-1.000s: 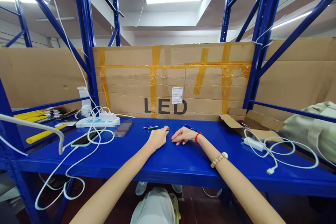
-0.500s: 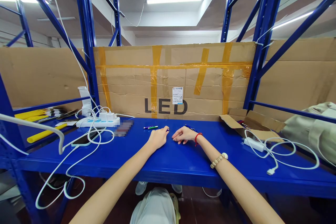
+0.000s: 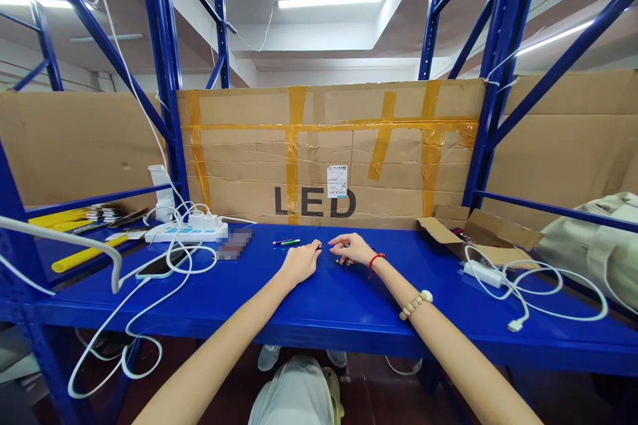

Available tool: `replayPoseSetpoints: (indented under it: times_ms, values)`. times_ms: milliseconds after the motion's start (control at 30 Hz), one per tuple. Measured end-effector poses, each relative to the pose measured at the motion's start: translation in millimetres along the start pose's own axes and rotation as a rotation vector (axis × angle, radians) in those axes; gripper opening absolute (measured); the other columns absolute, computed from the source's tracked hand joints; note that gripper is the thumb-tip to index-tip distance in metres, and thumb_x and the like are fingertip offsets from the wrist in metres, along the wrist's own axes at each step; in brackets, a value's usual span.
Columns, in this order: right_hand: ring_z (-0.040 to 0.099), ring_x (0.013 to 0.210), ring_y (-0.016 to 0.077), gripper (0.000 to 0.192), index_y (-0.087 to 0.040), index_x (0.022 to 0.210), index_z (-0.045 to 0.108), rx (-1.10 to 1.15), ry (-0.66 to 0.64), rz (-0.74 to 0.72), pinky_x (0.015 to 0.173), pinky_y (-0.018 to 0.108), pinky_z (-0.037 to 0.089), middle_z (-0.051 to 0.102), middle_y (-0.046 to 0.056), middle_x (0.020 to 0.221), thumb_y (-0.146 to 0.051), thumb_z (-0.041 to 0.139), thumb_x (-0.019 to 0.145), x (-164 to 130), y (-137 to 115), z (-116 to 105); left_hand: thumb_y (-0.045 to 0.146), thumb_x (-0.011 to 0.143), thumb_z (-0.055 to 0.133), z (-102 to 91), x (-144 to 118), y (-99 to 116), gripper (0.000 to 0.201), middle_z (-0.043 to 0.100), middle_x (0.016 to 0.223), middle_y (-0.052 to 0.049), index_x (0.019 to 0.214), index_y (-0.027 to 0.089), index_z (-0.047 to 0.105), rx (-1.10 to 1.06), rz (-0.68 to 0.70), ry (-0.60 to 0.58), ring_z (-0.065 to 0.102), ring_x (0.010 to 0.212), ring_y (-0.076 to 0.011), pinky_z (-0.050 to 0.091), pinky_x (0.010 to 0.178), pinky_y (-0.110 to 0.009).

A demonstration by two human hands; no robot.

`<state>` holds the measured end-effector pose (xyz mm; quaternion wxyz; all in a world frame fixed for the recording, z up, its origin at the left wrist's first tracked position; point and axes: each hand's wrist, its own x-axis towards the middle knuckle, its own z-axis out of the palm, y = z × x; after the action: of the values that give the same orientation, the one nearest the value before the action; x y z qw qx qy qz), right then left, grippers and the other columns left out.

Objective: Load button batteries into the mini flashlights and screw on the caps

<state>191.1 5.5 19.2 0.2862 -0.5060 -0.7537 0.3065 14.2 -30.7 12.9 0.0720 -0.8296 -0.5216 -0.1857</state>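
Your left hand (image 3: 300,261) rests curled on blue metal tabletop (image 3: 309,309), fingertips pinching small purple pen-like piece (image 3: 318,247). Your right hand (image 3: 353,249) hovers just beside, fingers half spread, apparently holding nothing; dark small part (image 3: 343,260) lies under it. Green-purple pen (image 3: 286,242) lies apart, behind.

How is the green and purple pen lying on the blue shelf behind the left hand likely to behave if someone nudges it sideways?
The pen looks thin and round, so it would probably roll on the smooth blue shelf. It seems small and light, so a slight nudge should shift it. It looks stiff, so it should lift in one piece.
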Motion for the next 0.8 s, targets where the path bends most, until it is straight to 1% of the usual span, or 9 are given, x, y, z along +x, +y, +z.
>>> replayPoseSetpoints:
  times_ms: [100,200,300,400,567,700,800]
  values:
    - [0.056,0.057,0.0068,0.023,-0.011,0.107,0.055,-0.051,0.045,-0.032,0.052,0.019,0.049,0.061,0.004,0.089,-0.023,0.054,0.088,1.9,2.9,-0.3,0.029,0.095,0.037,0.6,0.1,-0.6,0.03,0.061,0.1,-0.007,0.118,0.013,0.048,-0.004,0.003,-0.005,0.061,0.085,-0.0172,0.049,0.075,-0.036]
    - [0.058,0.061,0.0086,0.021,-0.012,0.104,0.057,-0.127,0.075,-0.056,0.061,0.024,0.051,0.062,0.004,0.089,-0.026,0.055,0.088,2.3,6.4,-1.7,0.03,0.095,0.037,1.0,0.2,-1.1,0.03,0.061,0.1,-0.007,0.118,0.014,0.048,-0.007,0.006,-0.006,0.061,0.085,-0.0175,0.049,0.076,-0.037]
    - [0.059,0.068,0.0107,0.018,-0.014,0.098,0.061,-0.215,0.107,-0.063,0.071,0.03,0.05,0.063,0.003,0.089,-0.027,0.056,0.087,1.1,9.0,-4.0,0.031,0.095,0.037,1.4,0.5,-1.3,0.031,0.062,0.1,-0.007,0.118,0.014,0.048,-0.006,0.008,-0.004,0.061,0.086,-0.0178,0.049,0.077,-0.037]
    - [0.059,0.071,0.0118,0.018,-0.015,0.097,0.061,-0.274,0.127,-0.069,0.076,0.033,0.049,0.063,0.004,0.09,-0.029,0.056,0.087,-0.4,9.8,-5.8,0.03,0.095,0.037,2.1,0.9,-1.6,0.031,0.062,0.099,-0.008,0.118,0.013,0.048,-0.007,0.012,0.0,0.061,0.085,-0.0178,0.049,0.077,-0.038]
    - [0.059,0.065,0.0108,0.022,-0.014,0.095,0.062,-0.277,0.13,-0.119,0.073,0.031,0.049,0.064,0.003,0.087,-0.034,0.057,0.085,-0.3,8.5,-4.7,0.028,0.095,0.038,3.0,0.6,-2.6,0.029,0.062,0.099,-0.008,0.118,0.013,0.048,-0.031,0.04,0.003,0.061,0.085,-0.0174,0.05,0.076,-0.037]
    - [0.058,0.056,0.0088,0.03,-0.012,0.093,0.063,-0.196,0.115,-0.2,0.063,0.027,0.05,0.065,0.003,0.083,-0.041,0.058,0.084,2.9,6.2,-0.7,0.025,0.095,0.038,2.8,0.1,-3.3,0.028,0.061,0.103,-0.008,0.116,0.012,0.049,-0.061,0.093,0.005,0.06,0.09,-0.0176,0.049,0.077,-0.035]
    - [0.057,0.051,0.0079,0.035,-0.01,0.088,0.064,-0.13,0.116,-0.233,0.057,0.023,0.049,0.065,0.003,0.075,-0.045,0.058,0.082,4.8,4.6,1.5,0.024,0.094,0.038,3.1,0.6,-4.0,0.027,0.06,0.105,-0.008,0.115,0.013,0.05,-0.077,0.139,0.004,0.059,0.094,-0.0179,0.049,0.079,-0.035]
